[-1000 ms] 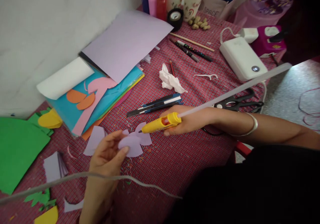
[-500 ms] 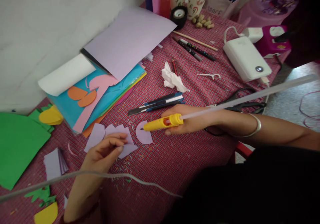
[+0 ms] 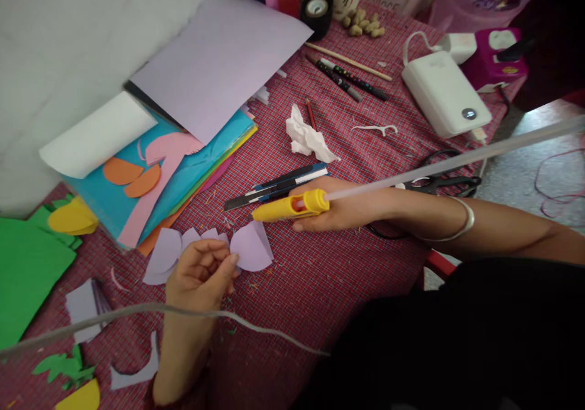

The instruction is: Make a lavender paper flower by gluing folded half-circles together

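Note:
My right hand (image 3: 354, 206) is closed around a yellow hot glue gun (image 3: 280, 208). A long translucent glue stick (image 3: 425, 167) runs out of its back end. Between the thumb and fingertips of my left hand (image 3: 198, 279) is a rounded lilac paper piece (image 3: 253, 250), just below the gun's tip. Other lilac cut pieces (image 3: 165, 251) lie on the cloth behind my left fingers, partly covered by them. Two utility knives (image 3: 276, 186) rest just beyond the gun. Black-handled scissors (image 3: 443, 186) are partly hidden behind my right wrist.
Stacked coloured sheets (image 3: 98, 197), a large lilac sheet (image 3: 219, 63) and green foam (image 3: 31, 282) lie to the left. Crumpled tissue (image 3: 306, 136), pens (image 3: 347, 81), peanuts (image 3: 363, 23) and a white power bank (image 3: 445, 93) are farther back. A pale cord (image 3: 256, 328) crosses in front.
My left hand has moved right and now pinches the rounded lilac piece, lifting it from the cloth. The glue gun's tip has come off that piece. The view has shifted slightly.

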The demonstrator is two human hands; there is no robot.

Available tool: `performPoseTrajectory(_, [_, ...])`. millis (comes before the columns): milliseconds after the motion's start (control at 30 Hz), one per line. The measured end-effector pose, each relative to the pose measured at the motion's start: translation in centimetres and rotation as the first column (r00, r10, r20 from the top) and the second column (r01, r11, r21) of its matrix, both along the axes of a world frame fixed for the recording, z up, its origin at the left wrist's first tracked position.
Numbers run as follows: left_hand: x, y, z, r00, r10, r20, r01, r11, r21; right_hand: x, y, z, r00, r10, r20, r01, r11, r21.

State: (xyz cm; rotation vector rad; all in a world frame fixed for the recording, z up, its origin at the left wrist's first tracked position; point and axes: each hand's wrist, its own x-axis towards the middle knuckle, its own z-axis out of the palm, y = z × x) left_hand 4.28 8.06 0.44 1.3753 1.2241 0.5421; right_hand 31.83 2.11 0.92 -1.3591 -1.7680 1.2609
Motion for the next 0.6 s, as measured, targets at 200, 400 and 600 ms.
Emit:
performPoseTrajectory(200, [0.4, 1.1, 0.7, 0.991, -0.116, -0.066, 0.118, 0.993, 0.015, 0.0, 0.2, -0.8, 0.997, -0.069, -0.021, 0.070, 0.996, 0.047])
performPoseTrajectory(400, [1.2, 1.2, 0.7, 0.994, -0.042, -0.101, 0.051, 0.995, 0.082, 0.4, 0.2, 0.1, 0.998, -0.012, 0.069, 0.010, 1.000, 0.029])
performPoseTrajectory(600, [1.0, 1.2, -0.2, 0.993, -0.081, -0.082, 0.086, 0.994, 0.065, 0.6, 0.1, 0.6, 0.995, -0.006, 0.097, 0.004, 1.000, 0.022])
